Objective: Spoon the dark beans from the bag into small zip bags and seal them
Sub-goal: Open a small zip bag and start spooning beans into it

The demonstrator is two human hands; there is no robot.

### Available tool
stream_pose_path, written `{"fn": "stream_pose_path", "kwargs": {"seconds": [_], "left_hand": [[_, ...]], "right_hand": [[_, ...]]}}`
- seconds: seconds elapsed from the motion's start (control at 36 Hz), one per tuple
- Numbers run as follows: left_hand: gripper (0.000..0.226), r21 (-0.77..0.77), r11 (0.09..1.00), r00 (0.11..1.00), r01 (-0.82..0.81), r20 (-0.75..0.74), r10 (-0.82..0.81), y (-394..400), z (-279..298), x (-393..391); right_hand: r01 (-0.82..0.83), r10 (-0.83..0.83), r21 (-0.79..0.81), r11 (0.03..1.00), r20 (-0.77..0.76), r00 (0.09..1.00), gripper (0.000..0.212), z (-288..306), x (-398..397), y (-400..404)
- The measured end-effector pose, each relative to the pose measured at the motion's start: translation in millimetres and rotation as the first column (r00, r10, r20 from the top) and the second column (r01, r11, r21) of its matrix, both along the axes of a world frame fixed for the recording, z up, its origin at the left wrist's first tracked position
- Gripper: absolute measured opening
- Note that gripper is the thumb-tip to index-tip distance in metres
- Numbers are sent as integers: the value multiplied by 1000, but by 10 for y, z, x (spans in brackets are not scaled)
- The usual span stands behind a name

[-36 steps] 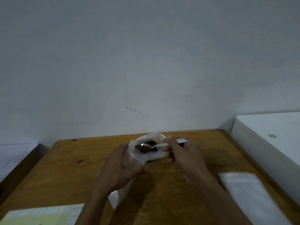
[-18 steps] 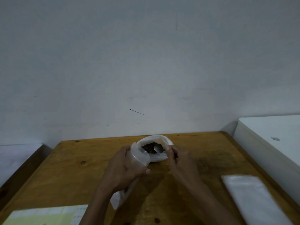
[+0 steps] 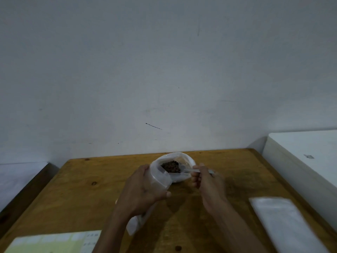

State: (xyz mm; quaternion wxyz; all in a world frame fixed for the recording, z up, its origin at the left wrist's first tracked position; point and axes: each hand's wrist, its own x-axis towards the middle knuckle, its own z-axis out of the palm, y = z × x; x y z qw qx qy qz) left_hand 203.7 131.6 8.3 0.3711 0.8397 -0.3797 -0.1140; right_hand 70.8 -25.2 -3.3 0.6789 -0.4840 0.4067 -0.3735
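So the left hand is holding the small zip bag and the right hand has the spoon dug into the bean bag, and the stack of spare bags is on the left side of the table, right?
Not quite: the stack of spare bags lies on the right side of the table, as the head view shows. The left hand does hold the small zip bag, the right hand the spoon.

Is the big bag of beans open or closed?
Open. The bean bag's mouth gapes wide, dark beans show inside, and the right hand's spoon reaches in.

Open white bag (image 3: 179, 177) of dark beans (image 3: 171, 167) mid-table, small clear zip bag (image 3: 158, 177) held open, touching it
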Motion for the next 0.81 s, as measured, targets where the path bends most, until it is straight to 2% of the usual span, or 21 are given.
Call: {"fn": "stream_pose_path", "kwargs": {"seconds": [0.22, 0.28, 0.39, 0.47, 0.56, 0.69, 0.81], "left_hand": [[107, 6, 1000, 999, -2, 51, 2, -40, 80, -110], [103, 20, 1000, 996, 3, 92, -5, -55, 112, -149], [111, 13, 1000, 995, 4, 103, -6, -60, 149, -209], [104, -25, 999, 994, 29, 104, -26, -35, 147, -233], [97, -58, 997, 995, 49, 92, -43, -5, 132, -230], [108, -84, 996, 998, 38, 59, -34, 31, 128, -223], [110, -129, 992, 998, 13, 68, -4, 46, 162, -260]], "right_hand": [[-55, 63, -90, 994, 92, 994, 29, 323, -303, 9], [-100, 113, -161, 982, 73, 991, 30, 390, -355, 62], [-197, 203, -367, 909, -22, 979, 30, 409, -501, 193], [-195, 186, -529, 826, -70, 980, 29, 391, -610, 238], [-169, 150, -615, 770, -83, 985, 29, 352, -697, 209], [-89, 65, -641, 762, -62, 996, 28, 349, -723, 175], [-149, 10, -644, 750, -214, 977, 29, 338, -550, 108]]}}
